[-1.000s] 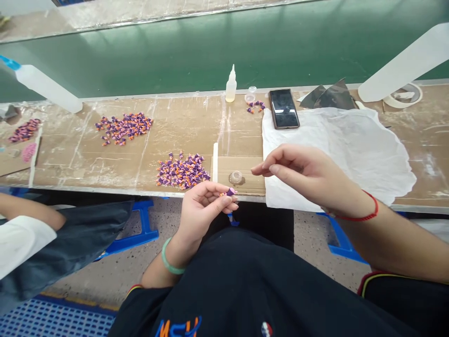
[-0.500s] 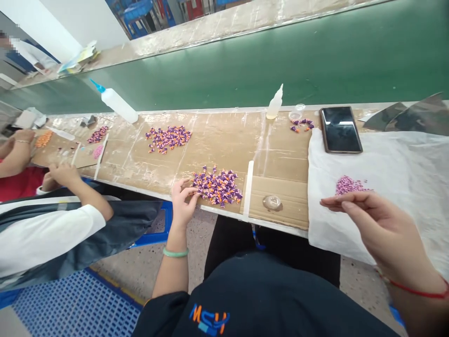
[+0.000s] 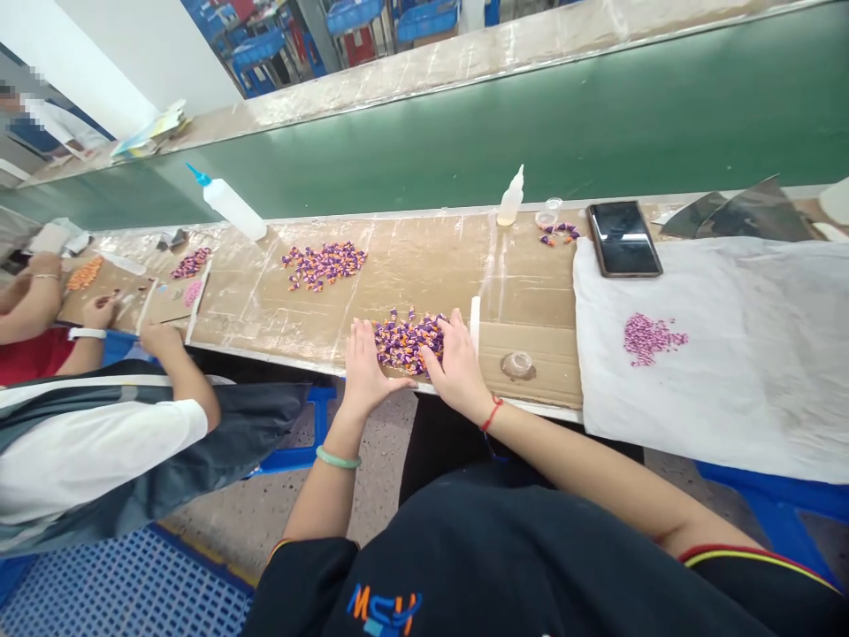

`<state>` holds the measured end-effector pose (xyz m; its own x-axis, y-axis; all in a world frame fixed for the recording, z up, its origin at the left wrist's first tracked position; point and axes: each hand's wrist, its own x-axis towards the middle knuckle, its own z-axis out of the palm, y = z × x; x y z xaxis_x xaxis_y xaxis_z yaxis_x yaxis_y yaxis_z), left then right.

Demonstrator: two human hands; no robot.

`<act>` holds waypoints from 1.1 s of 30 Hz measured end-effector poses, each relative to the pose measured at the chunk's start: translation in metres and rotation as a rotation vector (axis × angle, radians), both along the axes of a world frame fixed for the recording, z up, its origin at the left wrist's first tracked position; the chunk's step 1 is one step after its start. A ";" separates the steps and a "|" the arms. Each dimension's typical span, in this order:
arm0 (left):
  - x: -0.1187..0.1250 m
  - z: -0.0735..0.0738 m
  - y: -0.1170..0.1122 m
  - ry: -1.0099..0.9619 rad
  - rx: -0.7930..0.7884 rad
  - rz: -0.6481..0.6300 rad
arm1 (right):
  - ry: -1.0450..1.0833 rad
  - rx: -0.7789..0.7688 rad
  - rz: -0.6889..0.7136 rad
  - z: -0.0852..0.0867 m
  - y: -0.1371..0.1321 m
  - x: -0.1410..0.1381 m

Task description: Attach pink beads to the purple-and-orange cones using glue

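Both my hands lie flat at the bench's near edge, on either side of a heap of small purple-and-orange pieces (image 3: 403, 343). My left hand (image 3: 366, 370) touches the heap's left side with its fingers spread, and my right hand (image 3: 456, 360) presses against its right side. Neither hand holds anything I can see. A smaller heap of the same pieces (image 3: 324, 265) lies farther back on the cardboard-covered bench (image 3: 424, 283). A white cloth (image 3: 703, 398) to the right bears a patch of small pink pieces (image 3: 648, 339).
A black phone (image 3: 623, 239), a glue bottle (image 3: 510, 198) and a small clear cup (image 3: 547, 212) stand along the bench's back edge. A co-worker's arm and sleeve (image 3: 106, 451) are at the left. A green conveyor belt (image 3: 464, 150) runs behind the bench.
My right hand has moved left from above the cloth to the heap. My left hand no longer pinches a purple piece and now rests flat beside the heap. The view has swung left.
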<state>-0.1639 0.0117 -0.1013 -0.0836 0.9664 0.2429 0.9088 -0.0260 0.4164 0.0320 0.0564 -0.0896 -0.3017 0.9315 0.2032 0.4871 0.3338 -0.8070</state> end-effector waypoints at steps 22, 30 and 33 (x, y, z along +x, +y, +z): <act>-0.008 0.004 0.075 -0.136 -0.033 -0.303 | -0.119 0.014 0.460 0.004 0.137 -0.028; -0.010 -0.001 0.089 0.002 -0.030 -0.290 | -0.362 0.309 0.864 -0.010 0.162 0.003; -0.009 0.002 0.115 -0.018 -0.024 -0.345 | -0.300 0.344 0.850 -0.011 0.182 -0.007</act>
<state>-0.1732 0.1268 -0.0995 0.2451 0.9439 0.2211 0.8406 -0.3206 0.4366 0.0249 0.2387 -0.1010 -0.9317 0.2822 0.2289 0.1438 0.8649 -0.4809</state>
